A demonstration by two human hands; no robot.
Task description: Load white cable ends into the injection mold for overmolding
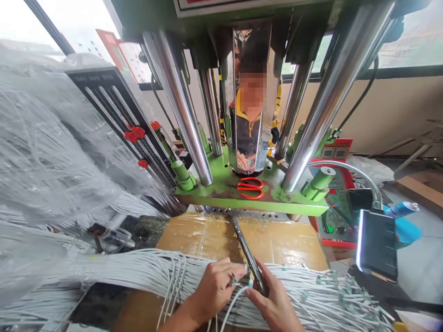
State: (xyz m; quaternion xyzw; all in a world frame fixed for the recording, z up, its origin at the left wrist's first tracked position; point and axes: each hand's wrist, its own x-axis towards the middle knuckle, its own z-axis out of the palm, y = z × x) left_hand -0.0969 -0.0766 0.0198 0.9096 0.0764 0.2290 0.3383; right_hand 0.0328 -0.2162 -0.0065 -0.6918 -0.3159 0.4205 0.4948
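Observation:
My left hand (212, 288) is closed in a pinch on the end of a white cable (231, 302) with a small connector, at the bottom centre. My right hand (275, 299) is closed around a long narrow metal bar (247, 253) that runs up toward the green press. The cable end meets the bar between my two hands. Both hands rest over a thick bundle of white cables (138, 272) lying across a cardboard-covered surface (204, 235).
A green press (242, 191) with chrome columns (180, 101) stands behind, red-handled scissors (251, 188) on its base. Plastic-wrapped cable bundles (44, 152) fill the left. A red control box (334, 198), a dark screen (377, 242) and a blue can (403, 210) sit right.

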